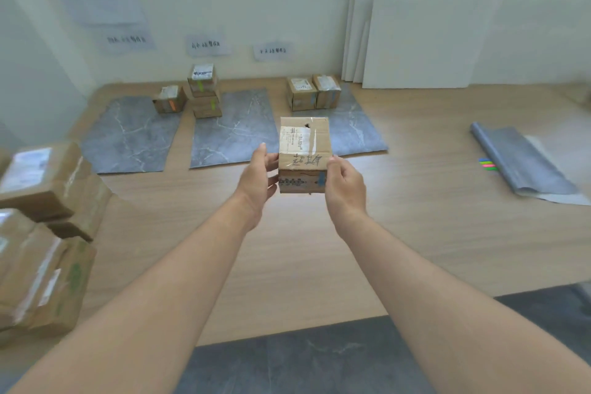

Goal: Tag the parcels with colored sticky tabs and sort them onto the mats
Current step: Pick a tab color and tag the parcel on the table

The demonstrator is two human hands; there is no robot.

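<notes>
My left hand [257, 174] and right hand [343, 184] hold one cardboard parcel [302, 153] between them, above the tabletop [287, 249]. The fingers of each hand curl around one side of the parcel: left hand on the left side, right hand on the right. A blue tab [320, 181] sits on the parcel's near face, just beside my right hand.

At the near left, a pile of parcels [41, 233] rests on the tabletop. At the right, a pad of sticky tabs [487, 164] lies against a rolled grey sheet [524, 163].

Beyond the held parcel, three grey mats lie side by side:
- The left mat [128, 134] carries an orange-tabbed parcel [169, 100].
- The middle mat [233, 131] carries a two-parcel stack [204, 91] with a green tab on the upper one.
- The right mat [351, 131] carries a touching pair of parcels [313, 93].

Paper labels [208, 45] hang on the wall behind; their text is illegible.
</notes>
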